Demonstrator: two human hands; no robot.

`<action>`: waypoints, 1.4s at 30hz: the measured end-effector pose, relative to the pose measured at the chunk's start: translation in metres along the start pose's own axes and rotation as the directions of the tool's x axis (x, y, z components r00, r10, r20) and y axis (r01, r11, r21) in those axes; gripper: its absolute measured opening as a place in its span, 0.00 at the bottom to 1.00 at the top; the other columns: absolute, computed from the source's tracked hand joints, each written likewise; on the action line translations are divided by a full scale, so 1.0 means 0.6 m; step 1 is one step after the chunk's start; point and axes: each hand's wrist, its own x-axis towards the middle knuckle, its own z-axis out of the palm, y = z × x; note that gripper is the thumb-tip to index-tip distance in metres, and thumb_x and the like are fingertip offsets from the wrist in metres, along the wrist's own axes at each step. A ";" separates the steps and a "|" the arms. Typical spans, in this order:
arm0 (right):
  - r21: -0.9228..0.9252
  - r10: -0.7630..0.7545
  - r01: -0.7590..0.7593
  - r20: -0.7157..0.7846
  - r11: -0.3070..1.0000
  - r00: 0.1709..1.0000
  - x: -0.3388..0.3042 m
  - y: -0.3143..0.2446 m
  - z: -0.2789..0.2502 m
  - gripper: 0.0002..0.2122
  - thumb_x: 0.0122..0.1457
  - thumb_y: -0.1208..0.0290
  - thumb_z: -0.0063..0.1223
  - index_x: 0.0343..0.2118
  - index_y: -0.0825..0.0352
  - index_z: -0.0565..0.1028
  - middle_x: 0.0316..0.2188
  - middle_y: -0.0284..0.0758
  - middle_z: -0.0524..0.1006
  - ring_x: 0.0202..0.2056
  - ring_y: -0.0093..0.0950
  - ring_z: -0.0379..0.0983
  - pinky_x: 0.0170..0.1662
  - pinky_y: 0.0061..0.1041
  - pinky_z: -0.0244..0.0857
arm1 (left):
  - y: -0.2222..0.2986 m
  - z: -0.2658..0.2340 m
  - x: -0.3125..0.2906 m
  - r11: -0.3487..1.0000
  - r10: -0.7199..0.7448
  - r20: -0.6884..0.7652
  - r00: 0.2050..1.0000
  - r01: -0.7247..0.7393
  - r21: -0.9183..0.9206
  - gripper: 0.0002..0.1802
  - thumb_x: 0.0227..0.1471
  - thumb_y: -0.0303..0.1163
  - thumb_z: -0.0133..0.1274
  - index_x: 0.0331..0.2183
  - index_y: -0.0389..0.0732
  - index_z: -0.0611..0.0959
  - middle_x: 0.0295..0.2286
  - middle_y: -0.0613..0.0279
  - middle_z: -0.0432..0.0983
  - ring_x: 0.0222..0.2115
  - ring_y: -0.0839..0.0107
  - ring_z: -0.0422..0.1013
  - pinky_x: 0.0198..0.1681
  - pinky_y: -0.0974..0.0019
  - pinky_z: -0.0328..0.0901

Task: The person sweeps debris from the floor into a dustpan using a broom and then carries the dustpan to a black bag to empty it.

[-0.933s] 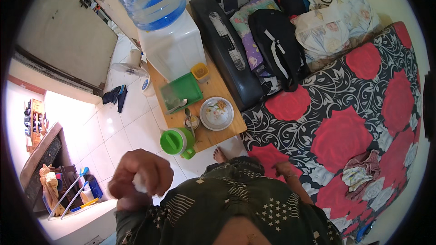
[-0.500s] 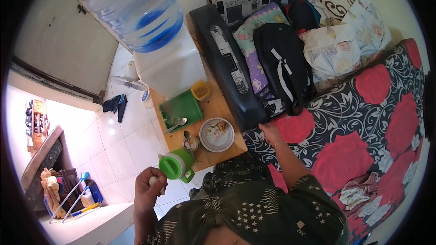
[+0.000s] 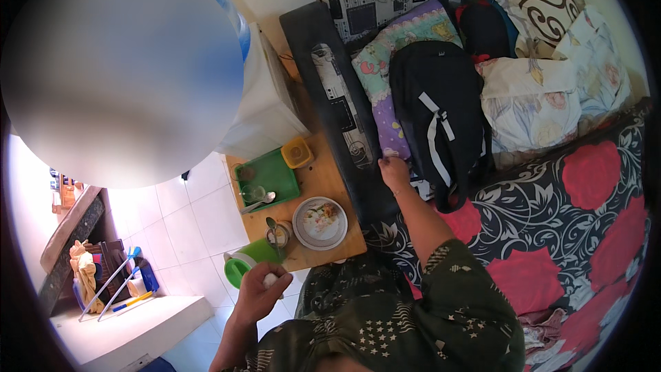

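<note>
My left hand (image 3: 258, 293) is closed around a small white wad (image 3: 270, 280), perhaps crumpled tissue, most of it hidden by the fingers. It is just in front of a green and white lidded jug (image 3: 256, 253), overlapping its near side in the view. My right hand (image 3: 394, 173) reaches forward to the edge of a dark sofa arm (image 3: 344, 117), beside the lower end of a purple patterned blanket (image 3: 391, 134). Its fingers look stretched out, with nothing visible in them. A plate (image 3: 319, 238) with food scraps lies on the wooden table, near a glass (image 3: 277, 237) with a spoon in it.
The wooden table (image 3: 327, 169) also bears a green tray (image 3: 272, 176) with a spoon and a yellow container (image 3: 297, 152). A black backpack (image 3: 437, 110) lies on the flowered bed (image 3: 520, 220). A blurred round patch covers the upper left. Brooms (image 3: 113, 286) stand at lower left.
My left hand has moved right and slightly down, with the white wad still in it. My right hand has moved forward and slightly left along the sofa arm. The view has shifted.
</note>
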 end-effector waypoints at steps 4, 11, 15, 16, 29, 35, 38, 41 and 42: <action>0.299 0.329 -0.262 -0.203 0.918 0.922 0.006 0.026 -0.066 0.15 0.52 0.59 0.46 0.26 0.67 0.77 0.28 0.44 0.76 0.31 0.44 0.72 0.34 0.39 0.66 | 0.033 0.048 0.065 0.933 0.142 0.072 0.987 -0.158 0.323 0.09 0.45 0.31 0.55 0.23 0.34 0.76 0.20 0.61 0.72 0.21 0.76 0.68 0.25 0.69 0.63; 0.401 0.539 -0.404 -0.325 0.823 0.777 0.094 0.106 -0.160 0.18 0.44 0.57 0.59 0.24 0.73 0.76 0.21 0.46 0.75 0.27 0.43 0.72 0.33 0.34 0.63 | 0.087 0.134 0.192 0.804 0.409 0.255 0.876 -0.478 0.355 0.09 0.43 0.31 0.55 0.26 0.35 0.76 0.25 0.53 0.73 0.27 0.58 0.70 0.32 0.62 0.64; 0.177 0.426 -0.388 -0.330 0.904 0.842 0.140 0.121 -0.247 0.28 0.38 0.51 0.62 0.37 0.71 0.72 0.28 0.44 0.76 0.30 0.41 0.72 0.34 0.31 0.65 | 0.093 0.199 0.295 0.830 0.364 0.179 0.914 -0.406 0.383 0.11 0.44 0.32 0.52 0.30 0.35 0.76 0.31 0.48 0.74 0.34 0.53 0.70 0.38 0.58 0.63; 0.012 0.368 -0.372 -0.184 0.928 0.912 0.147 0.123 -0.251 0.31 0.37 0.49 0.62 0.40 0.70 0.71 0.29 0.43 0.76 0.31 0.41 0.73 0.35 0.31 0.65 | 0.084 0.218 0.337 0.795 0.424 0.148 0.894 -0.445 0.413 0.12 0.44 0.32 0.51 0.32 0.35 0.77 0.32 0.47 0.73 0.36 0.52 0.70 0.40 0.57 0.63; 0.423 0.316 -0.244 -0.106 0.872 0.943 0.151 0.208 -0.111 0.26 0.45 0.49 0.57 0.20 0.76 0.71 0.18 0.47 0.72 0.22 0.42 0.68 0.30 0.34 0.62 | 0.098 0.408 0.690 0.867 0.375 -0.072 0.924 -0.322 0.381 0.17 0.38 0.29 0.50 0.31 0.27 0.69 0.27 0.37 0.71 0.34 0.44 0.69 0.38 0.55 0.64; 0.314 0.353 -0.313 -0.080 0.897 0.932 0.139 0.229 -0.121 0.25 0.45 0.50 0.58 0.21 0.75 0.72 0.20 0.48 0.73 0.25 0.44 0.71 0.32 0.36 0.63 | 0.108 0.374 0.692 0.990 0.115 0.184 0.976 -0.097 -0.104 0.17 0.36 0.24 0.53 0.32 0.28 0.69 0.25 0.46 0.71 0.30 0.58 0.73 0.26 0.61 0.67; 0.283 0.407 -0.335 -0.250 0.899 0.879 0.089 0.164 -0.150 0.22 0.48 0.52 0.54 0.30 0.73 0.72 0.23 0.46 0.74 0.27 0.43 0.70 0.33 0.36 0.63 | 0.126 0.376 0.661 0.956 0.151 0.264 0.953 -0.073 -0.283 0.20 0.37 0.24 0.53 0.36 0.28 0.69 0.31 0.44 0.70 0.33 0.59 0.72 0.29 0.63 0.67; 0.389 0.443 -0.307 -0.331 0.868 0.833 0.030 0.083 -0.189 0.17 0.50 0.60 0.54 0.35 0.70 0.71 0.20 0.39 0.73 0.23 0.35 0.70 0.28 0.31 0.62 | 0.099 0.396 0.649 0.876 0.482 0.108 0.870 -0.483 -0.016 0.26 0.37 0.25 0.53 0.42 0.29 0.68 0.40 0.42 0.65 0.38 0.55 0.69 0.38 0.62 0.66; 0.383 0.422 -0.290 -0.328 0.877 0.845 0.026 0.059 -0.204 0.17 0.50 0.60 0.54 0.35 0.70 0.71 0.20 0.39 0.73 0.23 0.35 0.70 0.28 0.31 0.62 | 0.085 0.394 0.659 0.648 0.715 0.109 0.690 -0.713 0.268 0.28 0.37 0.26 0.54 0.44 0.30 0.67 0.44 0.42 0.62 0.41 0.53 0.67 0.42 0.62 0.64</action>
